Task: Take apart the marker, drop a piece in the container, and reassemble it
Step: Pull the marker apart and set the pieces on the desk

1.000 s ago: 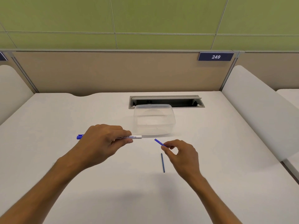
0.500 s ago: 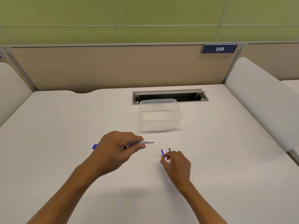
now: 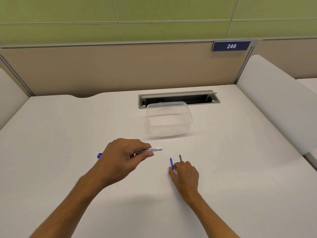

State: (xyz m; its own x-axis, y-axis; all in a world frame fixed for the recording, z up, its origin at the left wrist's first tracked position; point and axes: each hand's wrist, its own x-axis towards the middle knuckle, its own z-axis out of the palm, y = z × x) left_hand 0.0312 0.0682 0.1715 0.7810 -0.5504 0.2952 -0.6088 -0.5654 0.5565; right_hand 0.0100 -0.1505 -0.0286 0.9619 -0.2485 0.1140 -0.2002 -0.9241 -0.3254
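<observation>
My left hand [image 3: 122, 157] grips a white whiteboard marker barrel [image 3: 151, 149] that lies level above the desk, its blue cap end [image 3: 99, 155] sticking out to the left. My right hand [image 3: 184, 175] is low over the desk and pinches a thin bright blue stick [image 3: 171, 163] between thumb and fingers. A second, darker thin stick [image 3: 180, 158] pokes out past the fingertips; whether the hand holds it I cannot tell. The clear plastic container [image 3: 169, 122] stands beyond both hands, with nothing visible inside.
A white desk [image 3: 68, 134] runs to a beige partition with a blue "249" plate [image 3: 231, 46]. An open grey cable slot [image 3: 178, 98] sits just behind the container. White side panels [image 3: 274, 100] border the desk on both sides.
My right hand came down onto the dark stick on the desk while still pinching the blue one. My left hand with the barrel stayed close to the same spot; the view shifted.
</observation>
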